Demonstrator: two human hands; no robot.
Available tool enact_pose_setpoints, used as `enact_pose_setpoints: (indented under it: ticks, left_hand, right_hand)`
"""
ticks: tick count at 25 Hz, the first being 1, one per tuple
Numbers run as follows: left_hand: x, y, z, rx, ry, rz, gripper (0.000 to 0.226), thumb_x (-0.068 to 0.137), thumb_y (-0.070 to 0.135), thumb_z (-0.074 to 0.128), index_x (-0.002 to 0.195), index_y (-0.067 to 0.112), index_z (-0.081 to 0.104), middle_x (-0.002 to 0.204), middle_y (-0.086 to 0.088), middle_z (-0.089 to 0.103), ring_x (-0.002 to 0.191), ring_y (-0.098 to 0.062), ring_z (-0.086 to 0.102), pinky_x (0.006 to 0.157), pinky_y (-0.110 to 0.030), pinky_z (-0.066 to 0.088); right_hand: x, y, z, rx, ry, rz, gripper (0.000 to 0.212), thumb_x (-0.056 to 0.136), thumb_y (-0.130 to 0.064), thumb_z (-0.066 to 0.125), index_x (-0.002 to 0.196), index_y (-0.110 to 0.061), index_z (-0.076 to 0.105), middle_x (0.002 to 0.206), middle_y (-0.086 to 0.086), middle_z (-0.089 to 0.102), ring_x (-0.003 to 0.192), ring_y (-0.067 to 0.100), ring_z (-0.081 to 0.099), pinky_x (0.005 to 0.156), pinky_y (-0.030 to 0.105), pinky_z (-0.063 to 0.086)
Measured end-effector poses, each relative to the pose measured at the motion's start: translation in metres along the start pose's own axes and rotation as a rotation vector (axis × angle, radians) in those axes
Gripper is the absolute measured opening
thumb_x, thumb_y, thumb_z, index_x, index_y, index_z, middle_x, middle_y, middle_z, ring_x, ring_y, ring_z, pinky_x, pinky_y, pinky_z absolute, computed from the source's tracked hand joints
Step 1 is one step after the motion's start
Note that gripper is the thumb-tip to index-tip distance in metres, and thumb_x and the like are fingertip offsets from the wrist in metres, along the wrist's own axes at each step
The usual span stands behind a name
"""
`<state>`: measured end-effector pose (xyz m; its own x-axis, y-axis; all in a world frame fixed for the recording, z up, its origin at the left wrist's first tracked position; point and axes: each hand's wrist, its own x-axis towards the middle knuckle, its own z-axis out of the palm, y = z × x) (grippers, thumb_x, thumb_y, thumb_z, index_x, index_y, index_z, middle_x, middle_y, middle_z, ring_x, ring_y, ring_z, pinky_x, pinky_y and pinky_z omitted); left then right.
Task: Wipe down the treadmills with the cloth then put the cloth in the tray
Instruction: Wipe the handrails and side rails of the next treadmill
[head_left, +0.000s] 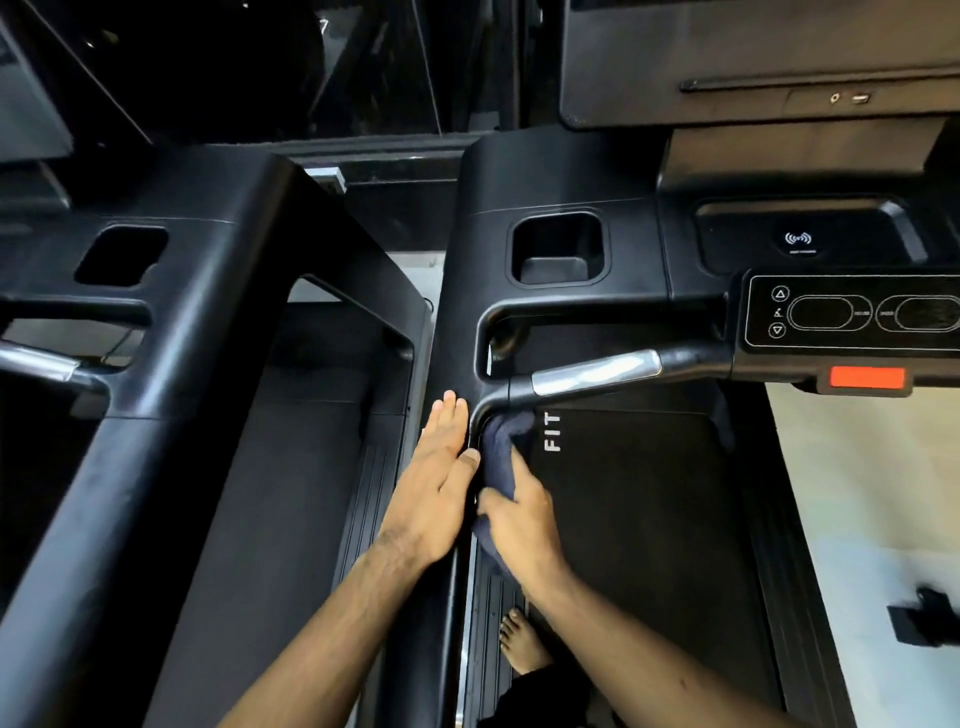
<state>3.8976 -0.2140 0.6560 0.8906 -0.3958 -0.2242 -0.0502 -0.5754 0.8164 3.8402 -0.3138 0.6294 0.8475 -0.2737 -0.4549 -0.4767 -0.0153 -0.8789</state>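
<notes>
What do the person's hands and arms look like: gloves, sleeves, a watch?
Nothing worn shows. The left hand and right hand are bare: no gloves, no rings on the visible fingers, no watch or band at either wrist. The left forearm and right forearm are bare down to the frame's lower edge, with no sleeve or cuff in view.

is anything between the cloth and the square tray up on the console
Yes: the dark blue cloth, gripped by the right hand, sits below the black curved handlebar, which crosses between it and the square black recessed tray.

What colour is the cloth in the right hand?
Dark navy blue cloth; head view.
</notes>
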Motion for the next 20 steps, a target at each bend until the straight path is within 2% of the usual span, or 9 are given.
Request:
enact_pose_setpoints:
  ticks: [2,5,8,10,12,15,18,20]
  left_hand:
    - [-0.011,0.001,0.0,-0.002,-0.018,-0.022,0.053,0.104,0.027,0.032,0.154,0.021,0.017,0.16,0.017,0.004,0.143,0.012,-0.003,0.121,-0.022,0.0]
    - [-0.026,-0.001,0.001,0.021,-0.022,-0.044,0.05,0.106,0.028,0.031,0.154,0.024,0.017,0.16,0.02,0.004,0.141,0.015,-0.004,0.121,-0.021,0.0]
    - [-0.038,-0.003,0.006,0.0,0.012,-0.071,0.049,0.106,0.028,0.032,0.153,0.023,0.021,0.161,0.016,0.007,0.143,0.012,0.001,0.122,-0.024,0.003]
    - [-0.044,-0.003,0.011,-0.059,0.058,-0.095,0.049,0.106,0.031,0.031,0.153,0.021,0.023,0.161,0.013,0.01,0.144,0.01,0.003,0.122,-0.027,0.005]
    - [-0.048,-0.003,0.015,-0.047,0.09,-0.093,0.053,0.103,0.038,0.028,0.153,0.02,0.022,0.161,0.012,0.009,0.144,0.009,0.002,0.123,-0.028,0.004]
    - [-0.048,-0.005,0.02,0.04,0.099,-0.068,0.056,0.102,0.04,0.023,0.154,0.02,0.015,0.162,0.012,0.003,0.145,0.007,-0.003,0.123,-0.03,0.001]
    - [-0.05,-0.009,0.023,0.058,0.114,-0.076,0.057,0.101,0.043,0.021,0.154,0.022,0.013,0.161,0.014,0.002,0.146,0.006,-0.003,0.123,-0.031,0.001]
    - [-0.053,-0.012,0.023,0.041,0.131,-0.068,0.058,0.099,0.048,0.021,0.152,0.023,0.016,0.161,0.013,0.005,0.147,0.004,0.0,0.123,-0.032,0.003]
  right_hand:
    - [-0.006,0.001,-0.008,0.051,0.039,-0.018,0.069,0.074,-0.004,0.054,0.128,-0.046,0.056,0.096,-0.011,0.071,0.091,0.013,0.067,0.08,0.033,0.054]
    - [-0.002,0.008,-0.02,0.064,0.132,0.06,0.073,0.081,-0.005,0.055,0.141,-0.045,0.043,0.111,-0.01,0.064,0.101,0.018,0.062,0.087,0.033,0.05]
    - [-0.017,0.014,-0.002,0.237,-0.05,0.008,0.077,0.08,-0.01,0.057,0.145,-0.048,0.043,0.14,-0.019,0.055,0.125,0.003,0.053,0.102,0.023,0.041]
    - [-0.015,0.015,0.015,0.383,-0.105,-0.029,0.065,0.088,-0.028,0.059,0.147,-0.046,0.041,0.152,-0.022,0.039,0.137,-0.005,0.038,0.115,0.026,0.029]
    - [0.003,0.012,0.021,0.414,-0.063,-0.027,0.057,0.093,-0.043,0.055,0.147,-0.046,0.038,0.152,-0.023,0.035,0.138,-0.007,0.033,0.119,0.028,0.023]
    - [0.014,0.013,0.021,0.496,-0.045,0.043,0.061,0.088,-0.049,0.051,0.148,-0.044,0.039,0.152,-0.023,0.039,0.138,-0.005,0.035,0.122,0.037,0.024]
    - [-0.027,0.031,0.028,0.547,-0.131,-0.07,0.064,0.091,-0.041,0.05,0.153,-0.038,0.034,0.158,-0.02,0.032,0.144,-0.005,0.029,0.121,0.029,0.023]
    - [-0.023,0.037,0.028,0.478,-0.101,-0.137,0.063,0.092,-0.04,0.048,0.153,-0.038,0.033,0.159,-0.018,0.029,0.144,-0.005,0.026,0.12,0.025,0.022]
